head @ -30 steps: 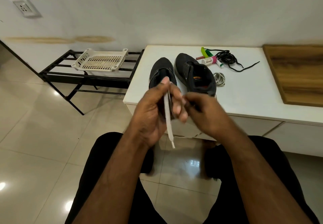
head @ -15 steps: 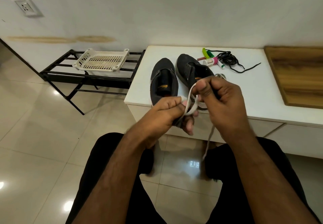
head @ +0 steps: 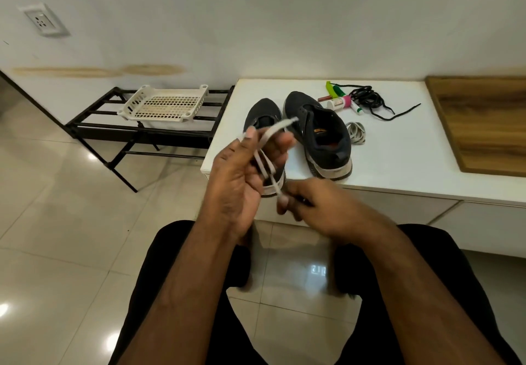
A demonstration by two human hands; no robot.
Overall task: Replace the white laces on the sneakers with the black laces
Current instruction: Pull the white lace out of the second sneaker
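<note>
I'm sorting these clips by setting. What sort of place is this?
Probably a home, perhaps an entryway: a low white cabinet holding sneakers, a black metal rack with a plastic basket against the wall, and a glossy tiled floor.

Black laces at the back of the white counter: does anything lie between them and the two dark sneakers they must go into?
Yes: a small white bottle with a pink cap and a green-capped tube lie between the black laces and the right dark sneaker.
</note>
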